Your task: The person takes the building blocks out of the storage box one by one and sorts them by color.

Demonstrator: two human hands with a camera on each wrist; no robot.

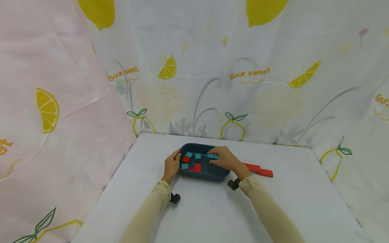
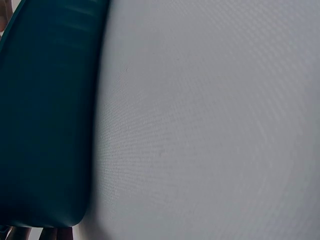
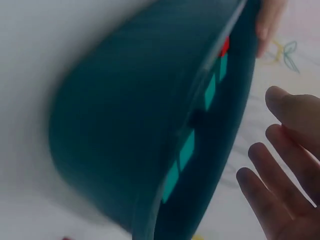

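A dark blue-teal plastic tray (image 1: 202,175) lies on the white table with red and teal blocks in it. My left hand (image 1: 172,165) holds the tray's left end, its fingertips at the rim. In the left wrist view the tray's outer wall (image 2: 45,120) fills the left side, with fingers partly showing at its lower end. Over the tray's right part hovers my right hand (image 1: 224,158), fingers spread and holding nothing. Teal blocks (image 1: 210,156) lie below its fingertips. A red block (image 1: 198,167) and a teal block (image 1: 185,166) rest farther left in the tray.
Red blocks (image 1: 266,173) lie end to end on the table (image 1: 194,216), right of the tray and partly behind the right wrist. Black wrist-camera mounts (image 1: 175,198) hang by both wrists. A lemon-print cloth (image 1: 194,98) rises behind the table.
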